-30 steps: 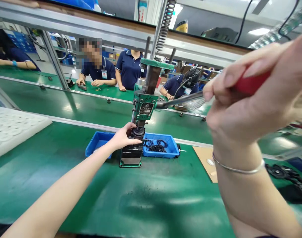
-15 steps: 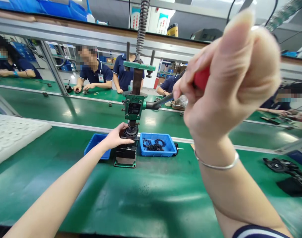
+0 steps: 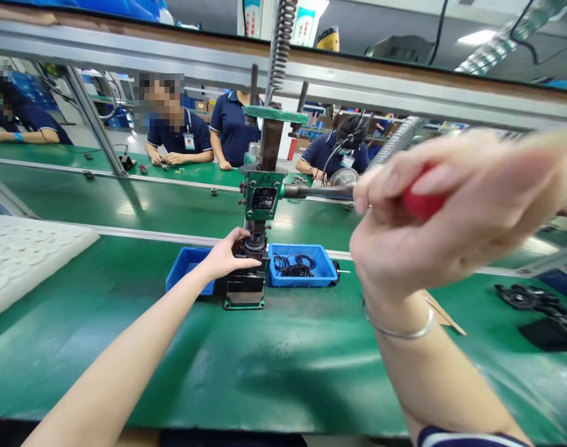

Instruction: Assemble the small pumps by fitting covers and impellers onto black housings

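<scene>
Right hand (image 3: 451, 217) clenched around the red lever grip (image 3: 420, 203); left hand (image 3: 227, 257), fingers (image 3: 246, 264) pinching the black part (image 3: 254, 243) under the press (image 3: 262, 198). Blue bin of black rings (image 3: 298, 266) just right of those fingers, another blue bin (image 3: 185, 273) beneath the wrist, white foam tray (image 3: 22, 254) far left on the table (image 3: 283, 366).

a small green hand press (image 3: 258, 198) stands on the green table (image 3: 274, 366), near its far edge. the left hand (image 3: 227, 257) reaches in and touches a black round part (image 3: 253, 245) seated under the ram. the right hand (image 3: 446, 217), blurred and close to the camera, is closed around the red grip (image 3: 420, 203) of the press lever (image 3: 318, 191). two blue trays flank the press: one on the left (image 3: 185, 273), one on the right (image 3: 302, 266) holding black rings (image 3: 295, 266). a white foam sheet (image 3: 22, 254) lies far left. people in dark blue shirts (image 3: 178, 133) sit at the far bench.
</scene>
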`<control>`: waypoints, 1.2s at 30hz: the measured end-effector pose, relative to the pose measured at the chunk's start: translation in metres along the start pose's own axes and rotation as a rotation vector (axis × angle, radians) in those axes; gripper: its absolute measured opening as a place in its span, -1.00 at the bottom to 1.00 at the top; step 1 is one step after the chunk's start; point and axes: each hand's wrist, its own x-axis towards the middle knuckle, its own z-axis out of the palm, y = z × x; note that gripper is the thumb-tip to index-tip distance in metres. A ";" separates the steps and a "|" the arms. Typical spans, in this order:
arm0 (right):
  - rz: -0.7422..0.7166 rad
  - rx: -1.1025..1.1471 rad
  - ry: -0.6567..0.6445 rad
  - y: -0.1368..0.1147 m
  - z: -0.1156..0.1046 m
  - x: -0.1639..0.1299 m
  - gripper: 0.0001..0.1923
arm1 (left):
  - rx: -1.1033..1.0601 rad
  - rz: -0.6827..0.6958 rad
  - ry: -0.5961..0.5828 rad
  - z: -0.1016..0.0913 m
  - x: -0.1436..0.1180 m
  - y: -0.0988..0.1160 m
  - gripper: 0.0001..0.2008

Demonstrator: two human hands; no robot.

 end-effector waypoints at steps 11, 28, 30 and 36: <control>-0.173 0.110 0.441 -0.017 0.023 -0.024 -0.59 | -0.008 -0.027 -0.033 -0.005 -0.008 0.003 -0.34; -0.359 0.179 0.388 -0.003 0.022 -0.013 -0.69 | -0.030 0.036 -0.049 -0.006 0.001 0.002 -0.35; -0.418 0.205 0.388 -0.004 0.021 -0.009 -0.67 | -0.022 0.045 -0.037 -0.006 0.001 0.004 -0.36; -0.081 0.202 0.142 -0.001 -0.004 -0.008 -0.75 | 0.091 0.152 0.132 0.007 -0.053 0.014 -0.44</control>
